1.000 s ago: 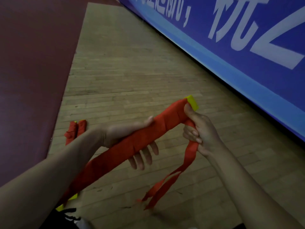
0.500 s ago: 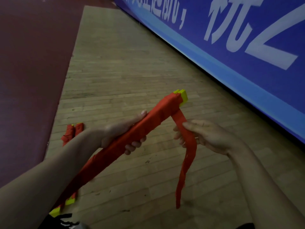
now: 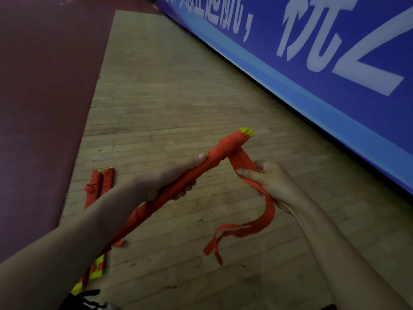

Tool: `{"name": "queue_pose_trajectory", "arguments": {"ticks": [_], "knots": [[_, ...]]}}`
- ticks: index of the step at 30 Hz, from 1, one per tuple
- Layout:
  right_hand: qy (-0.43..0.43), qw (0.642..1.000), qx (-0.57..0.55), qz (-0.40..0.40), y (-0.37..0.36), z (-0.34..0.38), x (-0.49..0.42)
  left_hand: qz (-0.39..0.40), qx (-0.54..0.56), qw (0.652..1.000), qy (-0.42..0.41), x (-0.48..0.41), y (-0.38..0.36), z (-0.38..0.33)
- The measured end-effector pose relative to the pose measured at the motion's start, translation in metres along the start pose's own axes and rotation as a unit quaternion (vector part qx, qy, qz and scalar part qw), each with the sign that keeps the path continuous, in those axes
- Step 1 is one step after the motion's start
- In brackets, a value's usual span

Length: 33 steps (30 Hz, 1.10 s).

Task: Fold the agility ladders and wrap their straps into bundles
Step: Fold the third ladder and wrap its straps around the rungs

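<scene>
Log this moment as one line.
phase: wrapping | left hand: grips ladder | right hand: pinches strap, tail loose | floor: wrapped bundles

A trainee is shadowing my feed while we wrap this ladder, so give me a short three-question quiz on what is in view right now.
1. The left hand grips the folded ladder. What does the right hand pinch?
A) the loose red strap
B) a yellow rung
C) nothing
2. True or false: no wrapped bundle lies on the wooden floor.
3. Fill the gap: at the ladder's far tip, the bare rung ends are ____.

Key: 1 A. 2 False: two finished bundles lie beyond the left forearm. 3 yellow.
</scene>
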State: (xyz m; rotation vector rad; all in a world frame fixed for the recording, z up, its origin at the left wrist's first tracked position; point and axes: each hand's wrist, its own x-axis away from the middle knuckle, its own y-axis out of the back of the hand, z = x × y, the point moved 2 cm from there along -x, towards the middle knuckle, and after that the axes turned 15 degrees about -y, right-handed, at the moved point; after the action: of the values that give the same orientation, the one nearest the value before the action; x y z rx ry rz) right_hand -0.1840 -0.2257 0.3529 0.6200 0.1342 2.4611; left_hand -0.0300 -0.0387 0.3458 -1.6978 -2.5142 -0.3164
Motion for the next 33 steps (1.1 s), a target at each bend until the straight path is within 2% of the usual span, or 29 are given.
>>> {"name": "queue_pose_trajectory", "arguments": {"ticks": [3, 6, 10, 18, 23, 24, 28, 30, 33], "knots": [[0.032, 0.998, 0.02, -0.058, -0.007, -0.003, -0.001, -0.069, -0.046, 0.997, 0.009, -0.003, -0.005, -0.002], [0.081, 0.992, 0.054, -0.083, -0.022, -0.001, 0.003, -0.118, -0.105, 0.987, 0.018, -0.006, -0.009, -0.006], [0.087, 0.994, -0.027, -0.062, -0.03, 0.003, 0.007, -0.157, -0.211, 0.965, -0.007, -0.005, -0.011, -0.01], [0.02, 0.981, -0.185, -0.054, -0.035, 0.008, 0.015, -0.172, -0.349, 0.915, -0.109, -0.006, -0.017, -0.02], [-0.018, 0.982, -0.183, -0.04, -0.034, 0.013, 0.019, -0.152, -0.433, 0.878, -0.137, 0.0, -0.026, -0.025], [-0.022, 0.983, -0.176, -0.041, -0.034, 0.014, 0.02, -0.16, -0.457, 0.862, -0.149, 0.001, -0.028, -0.026], [-0.039, 0.982, -0.173, -0.063, -0.041, 0.011, 0.021, -0.168, -0.629, 0.733, -0.198, 0.004, -0.038, -0.031], [-0.054, 0.975, -0.204, -0.064, -0.044, 0.008, 0.021, -0.158, -0.654, 0.713, -0.197, 0.004, -0.042, -0.03], [-0.058, 0.97, -0.228, -0.059, -0.044, 0.005, 0.021, -0.155, -0.632, 0.73, -0.21, 0.005, -0.044, -0.025]]}}
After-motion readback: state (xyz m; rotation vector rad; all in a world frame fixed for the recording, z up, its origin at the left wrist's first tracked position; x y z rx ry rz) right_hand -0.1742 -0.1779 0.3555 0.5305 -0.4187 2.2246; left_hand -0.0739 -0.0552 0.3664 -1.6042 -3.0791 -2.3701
